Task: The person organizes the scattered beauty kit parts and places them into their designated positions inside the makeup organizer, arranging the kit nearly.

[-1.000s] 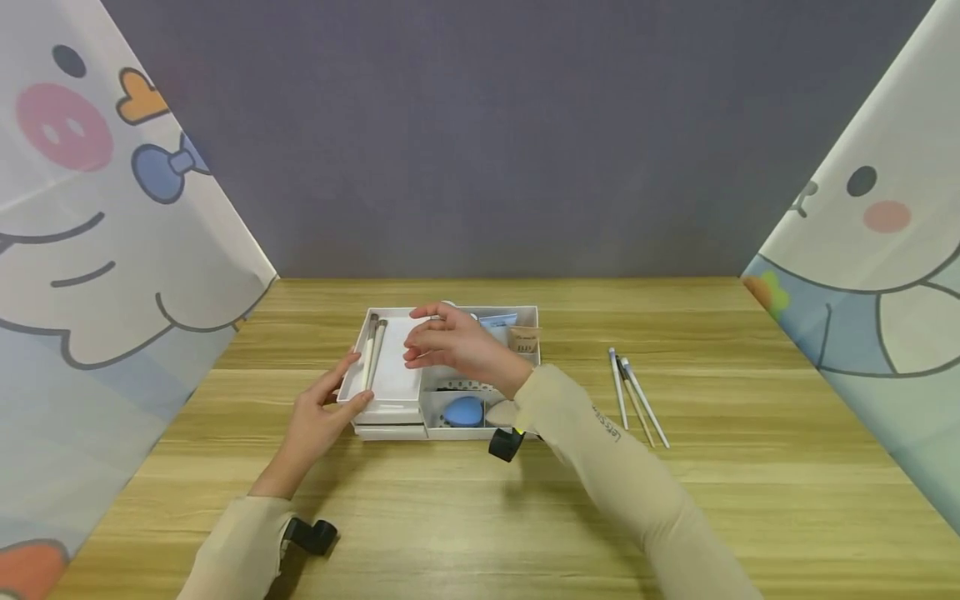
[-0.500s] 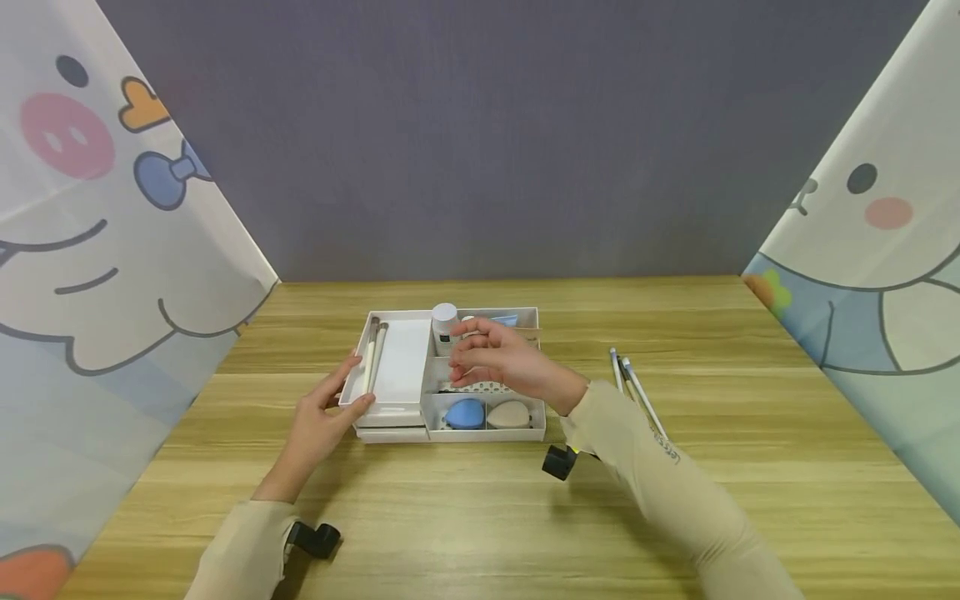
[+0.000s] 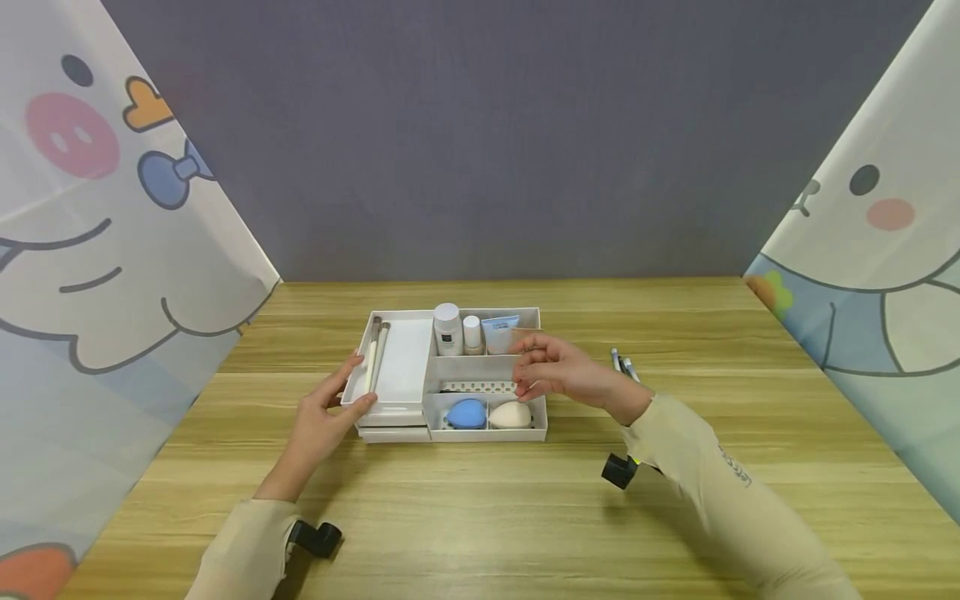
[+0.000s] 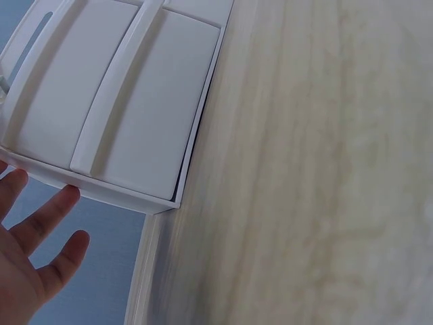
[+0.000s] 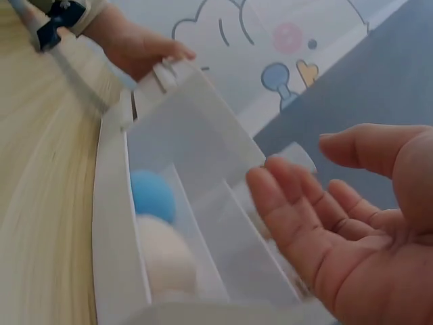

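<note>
My left hand [image 3: 318, 425] rests against the left side and front corner of a white divided organizer box [image 3: 487, 435]; its fingers look spread in the left wrist view. Two makeup brushes [image 3: 375, 357] lie in the raised white tray [image 3: 405, 358] on the box's left part. My right hand [image 3: 566, 375] hovers at the box's right side, fingers loosely bent, with nothing in it. A blue makeup sponge [image 3: 467, 413] and a beige makeup sponge [image 3: 511, 415] sit in the front compartments. Behind them stand a white bottle [image 3: 448, 332], a smaller white-capped bottle [image 3: 472, 335] and a light-blue tube [image 3: 500, 334].
Several brushes [image 3: 628, 367] lie on the wooden table [image 3: 450, 517] right of the box, mostly hidden behind my right hand and forearm. A grey panel [image 3: 495, 142] rises behind the table. Printed cartoon panels [image 3: 120, 267] flank both sides.
My right hand has moved right, from over the white tray to the box's right side, uncovering the bottles, tube and beige sponge. The left hand has stayed at the box's left corner.
</note>
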`<state>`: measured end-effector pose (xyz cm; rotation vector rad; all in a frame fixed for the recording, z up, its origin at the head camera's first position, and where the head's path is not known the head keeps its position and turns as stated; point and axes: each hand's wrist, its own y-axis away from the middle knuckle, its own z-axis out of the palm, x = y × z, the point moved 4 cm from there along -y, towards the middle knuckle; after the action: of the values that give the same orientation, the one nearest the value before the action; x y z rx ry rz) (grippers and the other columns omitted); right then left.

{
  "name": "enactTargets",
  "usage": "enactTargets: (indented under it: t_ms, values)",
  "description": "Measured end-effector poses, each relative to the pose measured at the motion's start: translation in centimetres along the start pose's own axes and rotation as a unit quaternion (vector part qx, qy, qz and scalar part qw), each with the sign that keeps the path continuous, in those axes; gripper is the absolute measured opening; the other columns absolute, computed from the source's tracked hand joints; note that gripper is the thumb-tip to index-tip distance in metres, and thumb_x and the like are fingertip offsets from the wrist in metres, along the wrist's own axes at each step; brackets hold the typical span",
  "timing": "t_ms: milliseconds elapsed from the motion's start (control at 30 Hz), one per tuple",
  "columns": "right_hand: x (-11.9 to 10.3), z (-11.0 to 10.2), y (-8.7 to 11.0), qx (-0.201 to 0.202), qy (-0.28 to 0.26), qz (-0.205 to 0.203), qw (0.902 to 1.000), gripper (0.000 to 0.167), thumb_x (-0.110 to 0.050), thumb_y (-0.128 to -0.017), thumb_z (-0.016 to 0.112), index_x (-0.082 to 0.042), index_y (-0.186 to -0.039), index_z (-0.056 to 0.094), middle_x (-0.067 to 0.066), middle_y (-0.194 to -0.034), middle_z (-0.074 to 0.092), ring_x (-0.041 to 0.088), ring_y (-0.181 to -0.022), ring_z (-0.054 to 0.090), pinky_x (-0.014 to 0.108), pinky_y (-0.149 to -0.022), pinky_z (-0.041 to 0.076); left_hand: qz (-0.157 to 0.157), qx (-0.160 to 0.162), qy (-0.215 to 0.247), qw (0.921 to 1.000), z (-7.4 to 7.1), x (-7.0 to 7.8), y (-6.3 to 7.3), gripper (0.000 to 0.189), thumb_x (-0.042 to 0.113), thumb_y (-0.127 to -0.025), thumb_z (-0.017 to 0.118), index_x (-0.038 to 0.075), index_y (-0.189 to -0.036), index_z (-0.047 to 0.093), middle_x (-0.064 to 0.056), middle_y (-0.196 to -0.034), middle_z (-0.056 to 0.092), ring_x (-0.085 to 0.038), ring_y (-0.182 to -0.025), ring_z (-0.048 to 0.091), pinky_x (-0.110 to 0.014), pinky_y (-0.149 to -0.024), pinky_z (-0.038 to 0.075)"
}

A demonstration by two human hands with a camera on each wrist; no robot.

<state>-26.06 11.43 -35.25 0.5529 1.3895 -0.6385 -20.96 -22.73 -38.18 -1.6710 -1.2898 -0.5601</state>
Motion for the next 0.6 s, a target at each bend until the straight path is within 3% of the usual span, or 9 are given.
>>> enactTargets:
  t_ms: [200, 367, 600]
  values:
    - [1.3, -2.1, 2.2, 0.007, 0.030, 0.037, 0.9988, 0.039, 0.002, -0.100, 0.050, 0.015, -0.132, 0.031, 0.013, -0.097, 0.061, 0.021, -0.084, 0.066, 0.040, -0.080, 0.057, 0.001, -0.004, 0.004, 1.0000, 0.0, -0.1, 0.1, 0.057, 0.002, -0.088, 0.074, 0.002, -0.141, 0.054, -0.016, -0.149, 0.046, 0.008, -0.096, 0.057, -0.011, -0.077, 0.049]
    - [2.5, -4.0, 3.9, 0.042, 0.057, 0.064, 0.9954, 0.043, 0.003, -0.100, 0.050, 0.019, -0.133, 0.028, 0.016, -0.097, 0.060, 0.024, -0.084, 0.065, 0.037, -0.079, 0.058, 0.009, 0.003, 0.004, 0.9999, 0.0, 0.1, 0.1, 0.057, 0.000, -0.087, 0.075, 0.001, -0.140, 0.055, -0.016, -0.148, 0.047, 0.007, -0.101, 0.056, -0.010, -0.078, 0.048]
    - [3.3, -7.2, 6.6, 0.097, 0.083, 0.089, 0.9879, 0.049, 0.004, -0.098, 0.053, 0.021, -0.134, 0.024, 0.018, -0.099, 0.060, 0.024, -0.083, 0.068, 0.037, -0.077, 0.059, 0.006, 0.006, 0.011, 0.9999, 0.0, 0.1, 0.0, 0.056, 0.001, -0.087, 0.075, 0.001, -0.139, 0.056, -0.017, -0.147, 0.047, 0.006, -0.096, 0.058, -0.010, -0.077, 0.049]
